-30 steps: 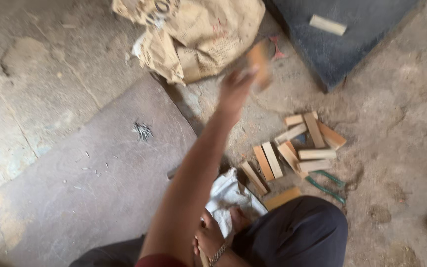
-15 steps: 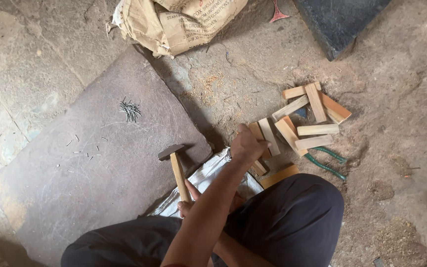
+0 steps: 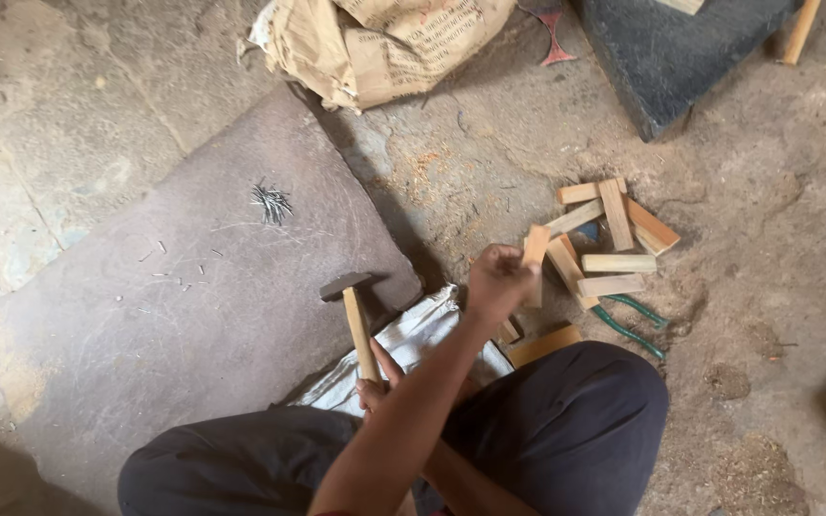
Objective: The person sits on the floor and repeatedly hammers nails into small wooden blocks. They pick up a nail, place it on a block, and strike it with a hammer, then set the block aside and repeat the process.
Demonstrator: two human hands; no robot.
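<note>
I sit on the floor with dark trousers in view. My left hand reaches across my body and is closed on a small wooden block, beside a loose pile of wooden blocks. My right hand sits low near my lap. It grips the wooden handle of a hammer, whose metal head rests at the edge of a flat grey stone slab. A small heap of nails lies on the slab, well left of both hands.
A white cloth lies under the hammer. Green-handled pliers lie by the blocks. A crumpled paper sack is at the top, with a dark slab at top right. Sawdust covers the dirt floor.
My left hand came down from near the sack to the block pile and closed on a block. The hammer came into view in my right hand.
</note>
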